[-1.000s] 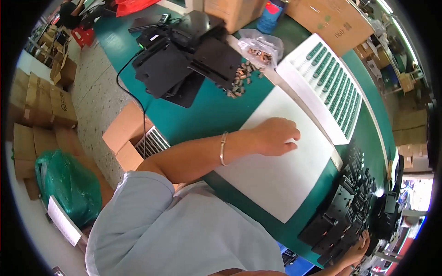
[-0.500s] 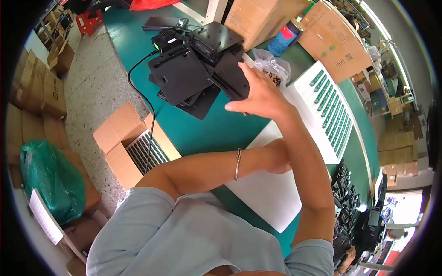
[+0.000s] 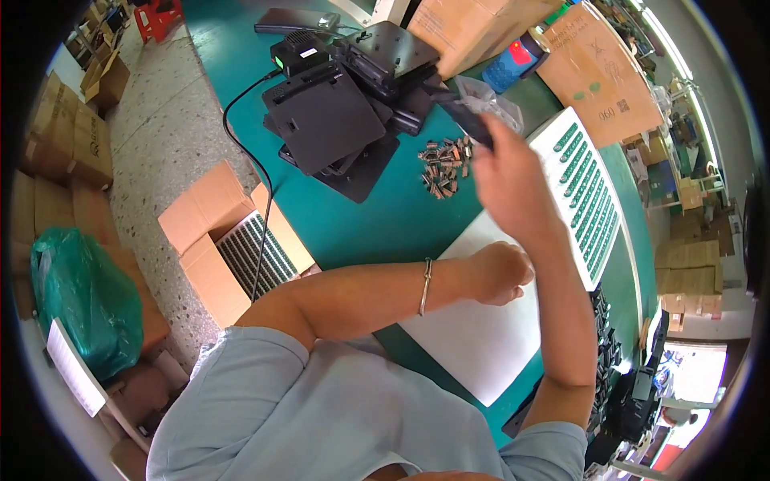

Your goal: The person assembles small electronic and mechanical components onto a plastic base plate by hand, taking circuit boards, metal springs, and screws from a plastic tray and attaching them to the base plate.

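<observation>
My left hand (image 3: pixel 501 272), below a silver bracelet, is closed over a white sheet (image 3: pixel 481 353); whatever its fingers hold is hidden. Beyond it, my right hand (image 3: pixel 517 180) grips a black flat plastic part (image 3: pixel 464 115), blurred by motion and raised near a clear plastic bag (image 3: pixel 485 94). Just left of that hand, a heap of small metallic parts (image 3: pixel 443 170) lies on the green table. Farther left is a pile of black plastic panels (image 3: pixel 333 124). A white tray (image 3: pixel 545 143) with rows of small green circuit boards (image 3: pixel 585 200) stands to the right of my right hand.
Cardboard boxes (image 3: pixel 597 72) and a blue bottle (image 3: pixel 505 68) stand at the back. A black cable (image 3: pixel 261 172) drops over the table's left edge to an open carton (image 3: pixel 196 204) of boards. More black parts (image 3: pixel 634 401) lie at the right.
My right hand, spread and empty before, has closed on a black plastic part from the pile and moved right, uncovering the small metallic parts. My left hand has shifted slightly right.
</observation>
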Demonstrator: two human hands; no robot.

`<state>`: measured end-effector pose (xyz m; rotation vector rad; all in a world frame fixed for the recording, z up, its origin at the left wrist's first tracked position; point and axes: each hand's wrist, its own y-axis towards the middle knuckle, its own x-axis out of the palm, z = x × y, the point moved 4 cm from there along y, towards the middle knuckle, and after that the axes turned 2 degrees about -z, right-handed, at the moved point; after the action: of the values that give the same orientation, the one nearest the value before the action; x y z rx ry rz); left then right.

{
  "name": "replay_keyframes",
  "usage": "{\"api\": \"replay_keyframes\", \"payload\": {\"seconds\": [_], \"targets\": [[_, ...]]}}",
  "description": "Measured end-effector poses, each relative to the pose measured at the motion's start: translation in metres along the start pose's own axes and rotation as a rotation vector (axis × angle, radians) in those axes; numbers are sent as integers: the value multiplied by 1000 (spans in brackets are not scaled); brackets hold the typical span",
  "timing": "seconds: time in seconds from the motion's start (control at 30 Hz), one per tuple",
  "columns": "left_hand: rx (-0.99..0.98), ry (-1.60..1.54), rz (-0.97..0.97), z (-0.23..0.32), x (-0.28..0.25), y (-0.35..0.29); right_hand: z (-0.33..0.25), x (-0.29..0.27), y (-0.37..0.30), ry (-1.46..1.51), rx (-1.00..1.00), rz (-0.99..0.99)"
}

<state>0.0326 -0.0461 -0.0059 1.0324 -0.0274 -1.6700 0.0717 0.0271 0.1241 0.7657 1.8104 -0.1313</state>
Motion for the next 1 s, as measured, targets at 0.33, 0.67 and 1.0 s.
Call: {"api": "replay_keyframes", "payload": {"seconds": [0.33,0.67,1.0], "targets": [[-661,-883,196,-29,-45,13,111,-153,-173,851,667,90],[-82,-364,-104,12,-51,9,96,-29,-237,660,748,-174],[26,-5,-242,24,-41,-1,164,-96,-114,49,578,112]]}}
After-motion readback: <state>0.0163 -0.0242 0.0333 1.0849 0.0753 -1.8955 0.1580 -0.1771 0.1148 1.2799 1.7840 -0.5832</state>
